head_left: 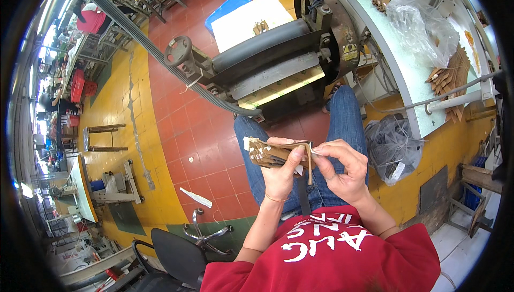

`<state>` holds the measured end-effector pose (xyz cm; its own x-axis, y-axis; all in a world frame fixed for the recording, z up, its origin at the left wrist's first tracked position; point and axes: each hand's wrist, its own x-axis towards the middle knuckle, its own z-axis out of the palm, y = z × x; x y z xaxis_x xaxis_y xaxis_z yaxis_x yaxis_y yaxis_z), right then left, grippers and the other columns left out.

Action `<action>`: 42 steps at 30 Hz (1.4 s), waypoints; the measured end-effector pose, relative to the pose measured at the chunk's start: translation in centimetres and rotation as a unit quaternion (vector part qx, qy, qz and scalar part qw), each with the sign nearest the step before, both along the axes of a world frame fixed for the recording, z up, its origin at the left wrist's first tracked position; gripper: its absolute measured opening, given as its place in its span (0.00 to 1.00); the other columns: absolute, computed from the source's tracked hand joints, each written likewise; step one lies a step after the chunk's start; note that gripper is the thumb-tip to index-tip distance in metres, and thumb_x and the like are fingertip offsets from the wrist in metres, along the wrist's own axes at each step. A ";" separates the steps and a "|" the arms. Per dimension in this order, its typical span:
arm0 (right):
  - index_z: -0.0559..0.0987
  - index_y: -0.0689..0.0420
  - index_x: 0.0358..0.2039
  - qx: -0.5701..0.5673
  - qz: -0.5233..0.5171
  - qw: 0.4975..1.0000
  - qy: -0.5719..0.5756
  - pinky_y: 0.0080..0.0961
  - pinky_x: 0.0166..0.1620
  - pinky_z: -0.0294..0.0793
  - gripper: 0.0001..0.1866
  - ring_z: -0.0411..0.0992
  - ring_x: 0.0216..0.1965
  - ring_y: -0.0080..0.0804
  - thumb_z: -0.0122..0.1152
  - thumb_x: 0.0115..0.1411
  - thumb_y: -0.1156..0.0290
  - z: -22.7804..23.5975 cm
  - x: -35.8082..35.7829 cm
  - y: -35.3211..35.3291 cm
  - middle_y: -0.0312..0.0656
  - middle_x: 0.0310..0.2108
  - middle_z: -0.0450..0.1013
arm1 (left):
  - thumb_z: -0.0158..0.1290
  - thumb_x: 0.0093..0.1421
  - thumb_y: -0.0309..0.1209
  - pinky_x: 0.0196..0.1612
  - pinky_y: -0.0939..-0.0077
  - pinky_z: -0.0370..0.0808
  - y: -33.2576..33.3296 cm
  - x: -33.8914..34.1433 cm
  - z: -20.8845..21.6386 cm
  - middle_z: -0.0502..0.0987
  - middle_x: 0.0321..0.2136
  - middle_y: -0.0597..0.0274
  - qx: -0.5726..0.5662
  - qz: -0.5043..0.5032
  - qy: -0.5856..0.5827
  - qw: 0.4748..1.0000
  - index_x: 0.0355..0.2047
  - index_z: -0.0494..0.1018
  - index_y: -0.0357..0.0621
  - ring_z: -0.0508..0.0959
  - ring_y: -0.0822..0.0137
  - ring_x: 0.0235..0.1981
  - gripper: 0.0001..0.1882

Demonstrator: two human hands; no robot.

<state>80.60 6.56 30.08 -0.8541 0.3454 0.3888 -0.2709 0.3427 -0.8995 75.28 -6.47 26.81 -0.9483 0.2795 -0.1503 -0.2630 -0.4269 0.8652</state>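
Observation:
My left hand (282, 178) is wrapped round a stack of thin brown leather-like pieces (263, 152), held above my lap with the thumb on its near side. Several white tabs show along the stack's left end. My right hand (345, 168) pinches at the stack's right end, where a brown strip bends down and a small white bit shows at the fingertips. I cannot tell whether that white bit is paper or the edge of a piece. Just beyond my knees stands a machine with a black roller (262, 41) and a yellow board (284, 89) at its front.
On the pale green table (423, 115) at right lie a clear plastic bag (423, 29) and a pile of brown pieces (451, 80). A dark plastic bag (395, 150) sits below it. Behind the roller, a white board (243, 21) carries small brown pieces. A black chair (176, 257) stands at lower left.

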 end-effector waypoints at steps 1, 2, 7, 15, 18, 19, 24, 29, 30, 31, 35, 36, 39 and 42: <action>0.78 0.63 0.32 -0.008 -0.004 1.000 -0.003 0.24 0.35 0.75 0.07 0.77 0.31 0.35 0.65 0.52 0.79 0.0 0.1 -0.1 0.46 0.30 0.77 | 0.60 0.55 0.25 0.35 0.79 0.75 -0.1 0.0 0.0 0.77 0.33 0.58 0.018 -0.009 0.008 1.000 0.37 0.67 0.41 0.77 0.72 0.32 0.13; 0.78 0.63 0.32 -0.006 -0.003 1.000 -0.005 0.24 0.35 0.75 0.07 0.77 0.31 0.35 0.65 0.52 0.79 0.1 0.2 -0.1 0.46 0.30 0.77 | 0.60 0.55 0.25 0.36 0.79 0.75 -0.1 0.0 -0.1 0.77 0.33 0.58 0.014 -0.010 0.002 1.000 0.37 0.66 0.41 0.77 0.72 0.32 0.13; 0.77 0.64 0.35 -0.040 0.015 0.999 -0.019 0.24 0.36 0.76 0.08 0.76 0.32 0.33 0.63 0.53 0.80 -0.2 0.4 -0.1 0.47 0.31 0.76 | 0.59 0.55 0.25 0.35 0.79 0.75 -0.1 0.1 -0.2 0.77 0.33 0.58 0.029 -0.035 -0.034 0.998 0.38 0.66 0.42 0.77 0.72 0.32 0.13; 0.79 0.66 0.36 -0.265 0.019 0.962 -0.065 0.17 0.36 0.75 0.07 0.75 0.31 0.25 0.60 0.55 0.83 -1.2 0.4 0.2 0.42 0.31 0.74 | 0.59 0.56 0.25 0.32 0.80 0.73 0.3 0.1 -0.4 0.77 0.31 0.59 0.099 -0.057 -0.065 0.991 0.38 0.67 0.41 0.75 0.73 0.28 0.12; 0.80 0.66 0.36 -0.228 -0.011 0.971 -0.073 0.16 0.35 0.74 0.07 0.74 0.30 0.23 0.60 0.55 0.83 -1.0 0.7 0.0 0.41 0.30 0.74 | 0.59 0.55 0.26 0.32 0.80 0.73 0.3 0.1 -0.3 0.76 0.29 0.60 0.057 -0.057 -0.044 0.996 0.37 0.68 0.40 0.75 0.74 0.27 0.12; 0.80 0.66 0.36 -0.202 -0.024 0.977 -0.069 0.15 0.35 0.74 0.07 0.74 0.30 0.23 0.60 0.55 0.83 -0.9 0.8 0.0 0.41 0.30 0.74 | 0.59 0.55 0.26 0.32 0.80 0.73 0.2 0.1 -0.3 0.76 0.28 0.61 0.056 -0.058 -0.040 0.996 0.37 0.69 0.40 0.75 0.74 0.27 0.12; 0.79 0.66 0.37 -0.142 -0.018 0.987 -0.076 0.14 0.34 0.73 0.08 0.75 0.31 0.22 0.61 0.55 0.83 -0.7 0.6 -0.1 0.40 0.29 0.74 | 0.60 0.55 0.25 0.32 0.81 0.73 0.1 0.0 -0.2 0.76 0.27 0.62 0.034 -0.054 -0.050 0.997 0.37 0.70 0.40 0.75 0.74 0.27 0.11; 0.78 0.66 0.39 -0.248 -0.020 0.965 -0.087 0.16 0.33 0.75 0.10 0.75 0.29 0.22 0.62 0.55 0.82 -0.8 0.4 -0.7 0.41 0.28 0.75 | 0.60 0.55 0.25 0.30 0.81 0.73 0.1 0.1 -0.1 0.76 0.27 0.64 0.012 -0.045 -0.068 0.997 0.37 0.71 0.40 0.75 0.75 0.27 0.11; 0.78 0.66 0.40 -0.241 -0.013 0.967 -0.079 0.16 0.33 0.76 0.10 0.75 0.29 0.22 0.62 0.55 0.81 -0.9 0.5 -0.7 0.41 0.28 0.75 | 0.60 0.55 0.25 0.30 0.81 0.73 0.1 0.1 -0.1 0.76 0.27 0.64 0.005 -0.042 -0.075 0.996 0.37 0.71 0.39 0.75 0.75 0.27 0.11; 0.77 0.67 0.40 -0.240 -0.002 0.968 -0.073 0.16 0.33 0.76 0.11 0.75 0.28 0.22 0.62 0.56 0.81 -1.0 0.5 -0.8 0.41 0.28 0.75 | 0.60 0.55 0.26 0.30 0.81 0.73 0.1 0.1 0.0 0.76 0.27 0.64 0.004 -0.045 -0.083 0.996 0.37 0.71 0.39 0.75 0.75 0.26 0.11; 0.77 0.65 0.43 -0.292 0.005 0.952 -0.095 0.16 0.35 0.75 0.14 0.75 0.30 0.21 0.64 0.55 0.79 -1.4 0.4 -0.7 0.40 0.29 0.76 | 0.60 0.54 0.25 0.31 0.81 0.74 0.1 0.0 -0.1 0.76 0.27 0.64 0.000 -0.029 -0.085 0.996 0.36 0.72 0.39 0.76 0.75 0.27 0.10; 0.76 0.65 0.44 -0.308 0.020 0.946 -0.095 0.16 0.35 0.75 0.16 0.75 0.30 0.21 0.64 0.55 0.78 -1.5 0.3 -0.6 0.40 0.29 0.76 | 0.60 0.54 0.25 0.32 0.81 0.74 0.1 -0.1 -0.2 0.77 0.27 0.64 0.007 -0.022 -0.078 0.997 0.36 0.73 0.39 0.76 0.75 0.27 0.10; 0.72 0.64 0.50 -0.353 0.085 0.928 -0.085 0.15 0.35 0.74 0.23 0.74 0.32 0.20 0.66 0.54 0.73 -1.8 0.1 0.1 0.39 0.30 0.75 | 0.61 0.53 0.25 0.32 0.82 0.74 0.0 -0.2 -0.2 0.77 0.28 0.64 0.003 -0.015 -0.053 0.998 0.35 0.72 0.38 0.76 0.75 0.28 0.11; 0.73 0.64 0.49 -0.241 0.104 0.960 -0.102 0.14 0.33 0.72 0.23 0.73 0.32 0.18 0.67 0.54 0.69 -2.1 0.2 1.1 0.38 0.32 0.76 | 0.62 0.53 0.24 0.28 0.83 0.74 -0.3 -0.8 -0.1 0.77 0.27 0.64 -0.071 -0.006 -0.003 0.997 0.35 0.72 0.38 0.76 0.76 0.26 0.11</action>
<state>80.79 7.62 27.94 -0.9656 0.2564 0.0440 -0.0895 -0.1683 -0.9817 74.51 -6.77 26.68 -0.9444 0.2655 -0.1940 -0.2716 -0.2971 0.9154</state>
